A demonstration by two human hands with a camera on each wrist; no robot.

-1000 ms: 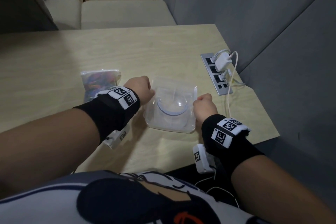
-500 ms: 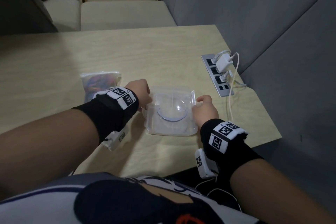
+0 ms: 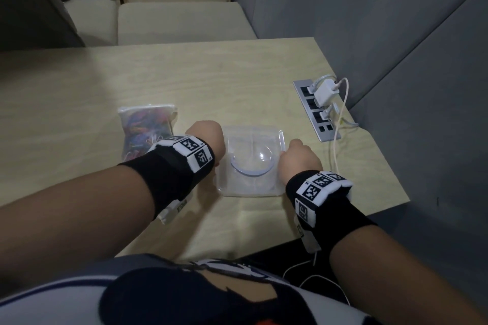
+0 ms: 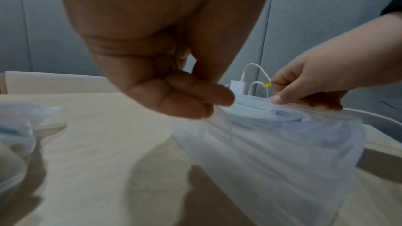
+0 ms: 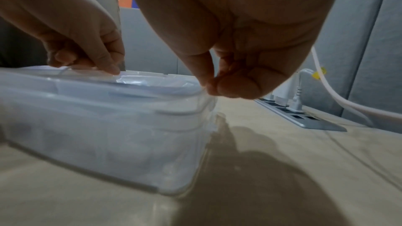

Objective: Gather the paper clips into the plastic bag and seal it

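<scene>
A clear plastic bag (image 3: 145, 132) holding colourful paper clips lies on the table, left of my left wrist. A clear square plastic container (image 3: 250, 188) stands between my hands, with thin clear plastic film (image 4: 272, 143) drawn over it. My left hand (image 3: 208, 140) pinches the film at the container's left rim, thumb against fingers (image 4: 208, 107). At the right rim, my right hand (image 3: 295, 155) pinches the film between thumb and forefinger (image 5: 208, 88). A round ring shape shows inside the container (image 5: 108, 126). No loose clips are in view.
A metal power strip (image 3: 317, 111) is set in the table at the right, with a white charger (image 3: 326, 91) and cables (image 3: 340, 119) plugged in. The table's right and near edges lie close to the container. Grey padded walls and a beige bench (image 3: 182, 21) surround the table.
The container has turned to sit square between my hands. My right hand has shifted forward along its right rim. The left hand stays at the left rim.
</scene>
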